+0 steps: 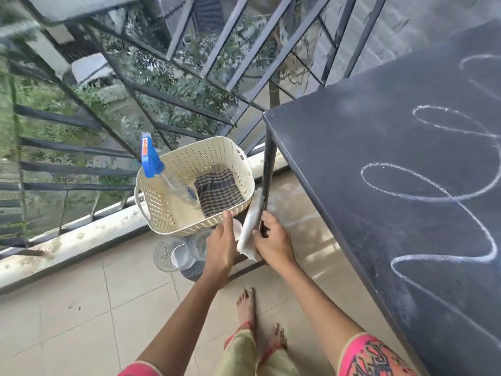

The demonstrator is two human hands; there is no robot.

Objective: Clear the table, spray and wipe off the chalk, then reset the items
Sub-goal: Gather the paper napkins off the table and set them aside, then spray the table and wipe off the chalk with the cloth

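left grip (221,240) half-curled on white cloth (250,229) | right grip (273,240) pinching same cloth beside bench (379,158) leg | chalk (433,191) loops up-right of grips, unwiped | basket (162,196) with spray bottle (151,161) just above grips | risk: glasses (176,253) on floor under left grip, likely knocked if cloth or basket shifts

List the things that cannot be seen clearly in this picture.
- Chalk loops: cut off by the right edge, head view.
- Glasses on the floor: partly behind the basket and left hand.
- Spray bottle contents: too clear to tell.
- Cloth: partly covered by the right hand.
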